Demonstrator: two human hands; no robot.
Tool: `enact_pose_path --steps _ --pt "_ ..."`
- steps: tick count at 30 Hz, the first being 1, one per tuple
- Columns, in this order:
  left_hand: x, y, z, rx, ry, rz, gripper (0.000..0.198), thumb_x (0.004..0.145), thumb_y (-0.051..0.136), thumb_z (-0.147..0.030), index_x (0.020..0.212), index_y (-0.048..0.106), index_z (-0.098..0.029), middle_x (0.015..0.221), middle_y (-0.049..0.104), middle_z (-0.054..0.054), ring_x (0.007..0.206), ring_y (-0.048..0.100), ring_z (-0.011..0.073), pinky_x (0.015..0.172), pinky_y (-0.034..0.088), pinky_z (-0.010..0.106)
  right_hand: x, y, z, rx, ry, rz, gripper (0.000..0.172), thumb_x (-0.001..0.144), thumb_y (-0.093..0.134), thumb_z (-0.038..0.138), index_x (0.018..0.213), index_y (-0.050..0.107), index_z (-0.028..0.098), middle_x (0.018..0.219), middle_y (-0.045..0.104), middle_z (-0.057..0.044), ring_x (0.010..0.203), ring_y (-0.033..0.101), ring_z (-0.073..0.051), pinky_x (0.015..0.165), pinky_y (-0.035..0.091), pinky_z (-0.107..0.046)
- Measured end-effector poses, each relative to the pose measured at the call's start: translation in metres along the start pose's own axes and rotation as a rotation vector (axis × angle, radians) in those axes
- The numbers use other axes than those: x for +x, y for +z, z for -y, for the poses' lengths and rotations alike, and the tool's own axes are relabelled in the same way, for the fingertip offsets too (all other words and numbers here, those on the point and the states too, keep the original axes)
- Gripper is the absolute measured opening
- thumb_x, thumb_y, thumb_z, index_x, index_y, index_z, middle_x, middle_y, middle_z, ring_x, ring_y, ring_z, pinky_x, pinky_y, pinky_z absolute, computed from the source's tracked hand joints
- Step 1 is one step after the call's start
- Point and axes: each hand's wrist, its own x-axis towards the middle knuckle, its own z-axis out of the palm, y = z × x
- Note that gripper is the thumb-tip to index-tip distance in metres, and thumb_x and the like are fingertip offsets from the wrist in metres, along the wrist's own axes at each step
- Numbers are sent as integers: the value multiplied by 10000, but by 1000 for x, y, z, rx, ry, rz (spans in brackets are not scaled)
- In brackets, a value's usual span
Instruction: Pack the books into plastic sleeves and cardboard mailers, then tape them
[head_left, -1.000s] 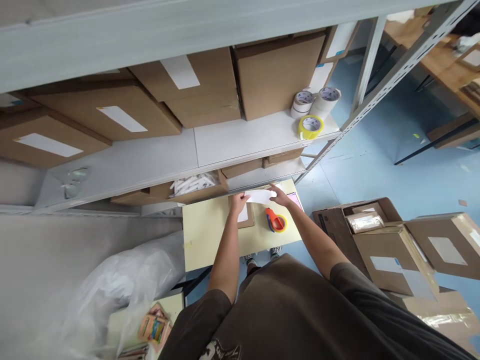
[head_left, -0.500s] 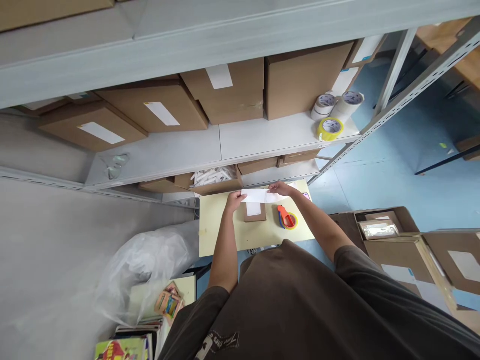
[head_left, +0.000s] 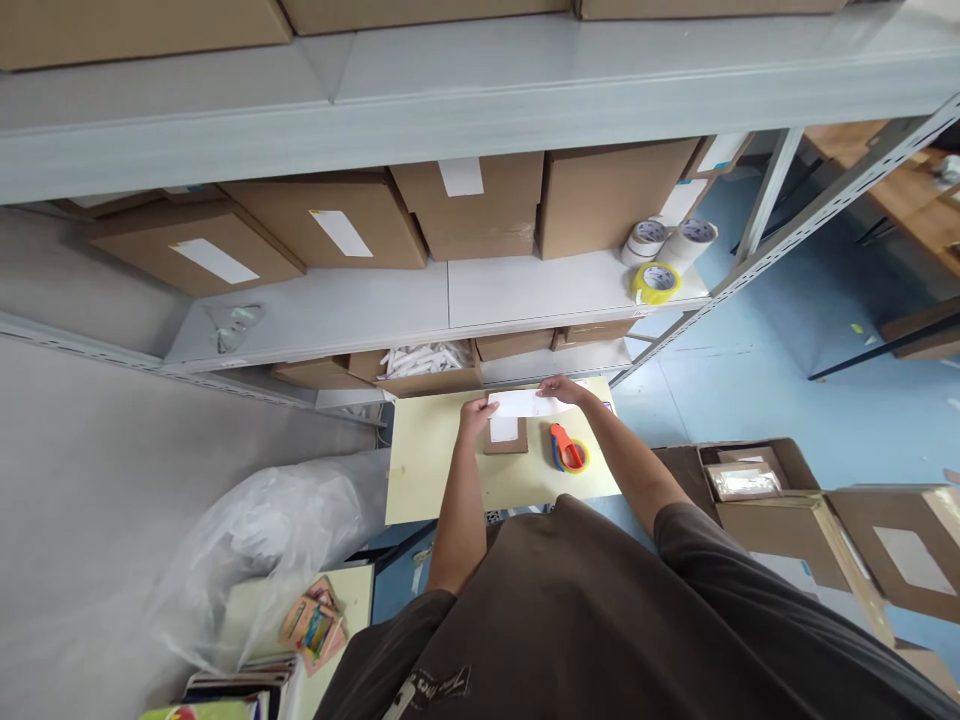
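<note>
My left hand (head_left: 477, 410) and my right hand (head_left: 559, 389) each pinch one end of a white paper strip (head_left: 523, 403), held stretched above a small cardboard box (head_left: 505, 437) with a white label on top. The box rests on a pale yellow table (head_left: 427, 470). An orange tape dispenser (head_left: 568, 450) with a yellow roll lies on the table just right of the box, below my right wrist.
Grey metal shelving (head_left: 375, 310) stands behind the table, loaded with labelled cardboard boxes and three tape rolls (head_left: 660, 255) at its right end. Open cartons (head_left: 780, 500) sit on the blue floor at right. A clear plastic bag (head_left: 262, 540) and books lie at lower left.
The view has tilted, bringing more of the upper shelf into sight. Both hands still hold the white strip over the small box, its right end lifted slightly.
</note>
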Motion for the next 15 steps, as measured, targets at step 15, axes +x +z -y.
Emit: enact_pose_path --steps 15 --pt "-6 -28 8 -501 -79 -172 454 548 969 -409 882 791 -157 854 782 61 851 733 239 796 581 348 -21 -21 -36 41 -50 -286 383 668 841 545 800 698 215 840 738 -42 802 637 -228 742 519 -343"
